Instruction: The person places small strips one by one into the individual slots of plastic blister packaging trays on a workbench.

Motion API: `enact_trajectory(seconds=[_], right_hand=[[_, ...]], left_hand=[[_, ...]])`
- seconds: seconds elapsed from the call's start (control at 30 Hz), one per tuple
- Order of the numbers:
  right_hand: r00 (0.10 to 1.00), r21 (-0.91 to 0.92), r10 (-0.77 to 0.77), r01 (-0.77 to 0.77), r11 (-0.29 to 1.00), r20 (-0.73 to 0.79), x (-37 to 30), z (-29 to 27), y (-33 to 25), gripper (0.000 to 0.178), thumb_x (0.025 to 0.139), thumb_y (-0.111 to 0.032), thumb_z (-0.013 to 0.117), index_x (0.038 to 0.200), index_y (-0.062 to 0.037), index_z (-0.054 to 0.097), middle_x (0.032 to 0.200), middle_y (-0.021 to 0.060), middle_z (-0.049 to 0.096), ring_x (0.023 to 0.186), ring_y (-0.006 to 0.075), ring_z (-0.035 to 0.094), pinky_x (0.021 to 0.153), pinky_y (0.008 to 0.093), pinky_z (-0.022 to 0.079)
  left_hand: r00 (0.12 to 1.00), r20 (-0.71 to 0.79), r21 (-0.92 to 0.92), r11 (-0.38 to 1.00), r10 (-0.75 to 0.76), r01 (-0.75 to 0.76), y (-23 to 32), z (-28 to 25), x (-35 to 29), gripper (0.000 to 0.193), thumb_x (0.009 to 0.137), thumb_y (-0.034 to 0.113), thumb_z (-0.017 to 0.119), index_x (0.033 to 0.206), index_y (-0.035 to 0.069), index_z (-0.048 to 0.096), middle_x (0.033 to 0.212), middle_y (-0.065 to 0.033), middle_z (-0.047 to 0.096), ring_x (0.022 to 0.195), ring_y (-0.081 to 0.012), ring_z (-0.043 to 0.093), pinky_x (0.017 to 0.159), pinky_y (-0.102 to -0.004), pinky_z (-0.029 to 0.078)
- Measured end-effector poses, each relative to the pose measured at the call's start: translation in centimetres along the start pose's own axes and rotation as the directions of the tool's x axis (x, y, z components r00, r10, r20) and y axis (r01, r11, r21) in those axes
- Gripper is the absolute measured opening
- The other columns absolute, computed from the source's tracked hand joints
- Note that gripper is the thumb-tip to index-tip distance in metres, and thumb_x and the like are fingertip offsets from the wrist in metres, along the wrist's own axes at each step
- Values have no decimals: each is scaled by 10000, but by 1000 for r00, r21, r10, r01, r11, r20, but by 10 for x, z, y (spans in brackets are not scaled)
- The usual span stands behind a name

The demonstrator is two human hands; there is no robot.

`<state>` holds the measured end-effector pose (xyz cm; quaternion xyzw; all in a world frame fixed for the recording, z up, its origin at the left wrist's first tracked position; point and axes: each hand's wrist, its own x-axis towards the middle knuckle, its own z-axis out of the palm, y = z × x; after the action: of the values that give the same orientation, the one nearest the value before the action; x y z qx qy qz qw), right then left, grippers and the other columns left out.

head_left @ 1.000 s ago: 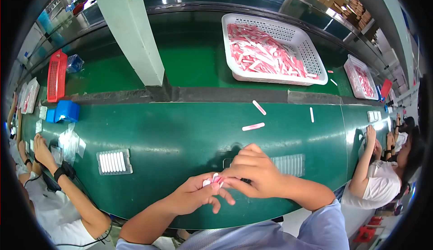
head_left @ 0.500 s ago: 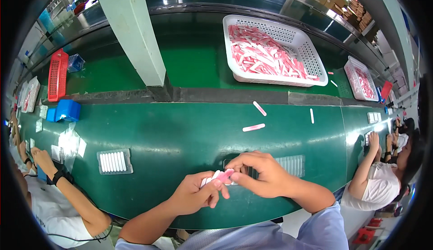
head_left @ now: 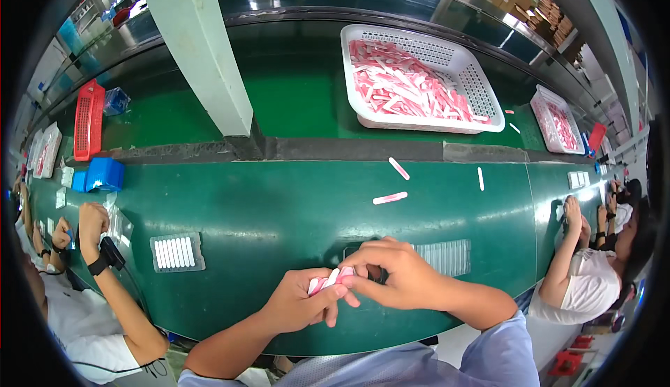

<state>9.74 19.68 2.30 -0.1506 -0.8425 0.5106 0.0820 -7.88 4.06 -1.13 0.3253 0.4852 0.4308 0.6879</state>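
Observation:
My left hand [head_left: 301,307] is closed round a small bunch of flat pink-and-white strips [head_left: 321,284] with rounded ends. The strips stick out between its thumb and fingers. My right hand [head_left: 396,272] meets the bunch from the right, thumb and forefinger closed on the end of a strip. Its fingertips partly cover that end. Just behind my right hand lies a clear ribbed plastic tray [head_left: 450,256], its left part hidden by the hand. Farther left, a second clear tray [head_left: 198,262] holds a row of white strips [head_left: 174,252].
Three loose strips lie beyond my hands, one of them a pink-centred strip [head_left: 389,198]. A white basket [head_left: 433,126] heaped with strips stands behind the dark ledge [head_left: 349,150]. A pale post [head_left: 202,52] rises at left, near a blue box [head_left: 106,175]. Co-workers sit on both sides.
My right fingers have moved slightly left, closer onto the bunch, and the strips in my left hand have shifted. The left co-worker's hand has risen and moved right.

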Motion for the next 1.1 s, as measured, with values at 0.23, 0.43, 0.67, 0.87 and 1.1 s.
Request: enact_trajectory(seconds=[0.23,0.43,0.67,0.87,1.1], right_hand=[[1000,145,-11,10,989,11,-4,-2,11,155,953,-116,727,1076,-27,758,786,70,674,604,155,579,577,318,468],[981,413,173,-122,902,-88,-12,-1,19,192,946,-101,733,1123,-27,753,805,60,694,608,111,553,556,288,441],[940,242,75,8,970,-334,-16,1,21,66,933,-80,761,954,-21,784,709,12,645,613,59,506,560,248,399],[839,-617,-485,250,747,-247,-31,-34,28,114,802,-157,837,883,-110,771,709,-36,559,647,163,510,671,339,433],[834,-767,-549,385,513,52,-45,-7,47,169,777,-203,867,904,-159,764,660,-55,451,624,129,470,662,328,393]], left_hand=[[998,-53,-142,990,-18,10,2,3,0,328,1096,269,559,1141,-10,727,771,-77,738,495,-32,502,443,-221,347],[994,-111,-99,995,-11,0,-2,4,1,342,1092,282,571,1150,-14,731,704,-67,712,467,-39,477,441,-228,340],[994,-105,-79,997,-17,8,1,7,1,347,1081,280,593,1139,-27,741,613,-49,667,445,-40,454,439,-231,336],[975,-213,-130,991,-59,31,11,6,0,354,1079,249,593,1174,-73,705,824,-105,762,465,-46,496,427,-228,360],[975,-214,-161,987,-53,19,7,5,4,382,1086,248,583,1207,-105,668,1024,-152,786,495,-61,554,417,-222,383]])
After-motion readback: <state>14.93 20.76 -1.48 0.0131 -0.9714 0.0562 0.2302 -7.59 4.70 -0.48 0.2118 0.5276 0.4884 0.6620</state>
